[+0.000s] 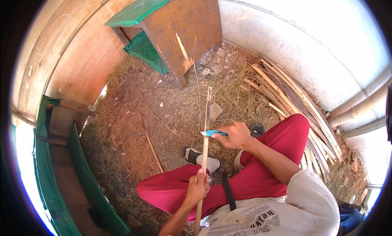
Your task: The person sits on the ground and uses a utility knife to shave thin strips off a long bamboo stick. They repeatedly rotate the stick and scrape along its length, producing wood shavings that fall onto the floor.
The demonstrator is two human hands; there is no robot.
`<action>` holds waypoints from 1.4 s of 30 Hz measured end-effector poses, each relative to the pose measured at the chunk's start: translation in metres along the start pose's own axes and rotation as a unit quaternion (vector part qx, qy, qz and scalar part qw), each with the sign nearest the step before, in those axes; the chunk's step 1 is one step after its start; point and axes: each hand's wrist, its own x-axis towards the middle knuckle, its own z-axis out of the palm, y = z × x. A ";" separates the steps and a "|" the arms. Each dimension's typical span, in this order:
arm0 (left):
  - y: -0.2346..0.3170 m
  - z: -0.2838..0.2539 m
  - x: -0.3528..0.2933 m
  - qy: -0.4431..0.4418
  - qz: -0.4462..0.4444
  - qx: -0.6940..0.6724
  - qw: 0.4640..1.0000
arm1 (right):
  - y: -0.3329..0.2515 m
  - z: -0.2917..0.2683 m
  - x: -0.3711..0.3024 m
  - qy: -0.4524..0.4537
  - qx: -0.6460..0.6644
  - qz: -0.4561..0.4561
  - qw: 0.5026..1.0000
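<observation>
The left hand (198, 188) is clamped around a wooden strip (205, 154) held over the ground's (134, 103) middle; across it a blue knife (215, 133) is gripped by the right hand (237, 135); more strips (295, 102) are piled along the ground's right edge.

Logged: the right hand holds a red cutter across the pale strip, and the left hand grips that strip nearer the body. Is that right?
Not quite: the cutter is blue, not red, as the head view shows. The rest stands: the right hand holds it across the pale strip, and the left hand grips that strip nearer the body.
</observation>
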 end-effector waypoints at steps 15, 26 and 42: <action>-0.036 -0.013 -0.059 0.023 -0.055 0.073 0.996 | 0.058 0.014 0.022 0.037 -0.077 0.130 0.988; -0.022 -0.006 -0.073 0.015 -0.092 0.054 0.994 | 0.079 0.019 0.030 0.023 -0.087 0.208 0.974; 0.000 -0.042 -0.028 -0.053 -0.047 -0.086 0.994 | 0.014 -0.001 0.010 0.058 0.112 0.106 0.986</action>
